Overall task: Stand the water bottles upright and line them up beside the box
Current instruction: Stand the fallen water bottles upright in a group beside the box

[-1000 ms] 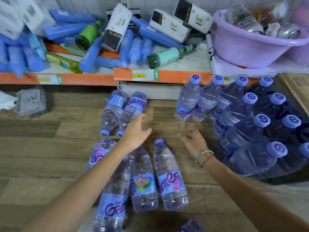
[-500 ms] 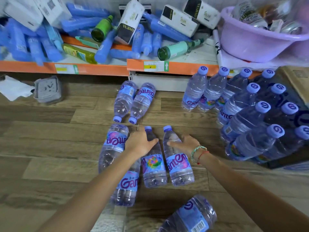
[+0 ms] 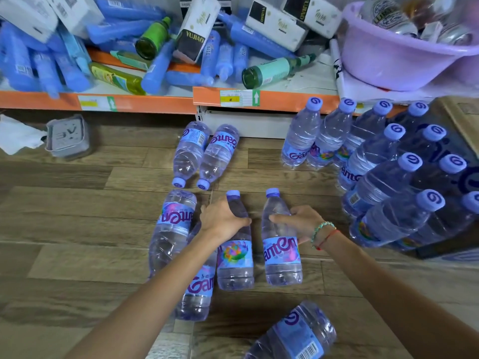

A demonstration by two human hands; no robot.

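Head view: about a dozen upright bottles [image 3: 368,161] already stand in rows at the right, next to the box [image 3: 464,117]. Seven more lie on the floor [image 3: 77,203]. The left hand [image 3: 223,221] has its fingers wrapped round one lying bottle [image 3: 234,255]; the right hand [image 3: 300,220] grips its neighbour [image 3: 281,255]. Roughly two-thirds done, I judge.
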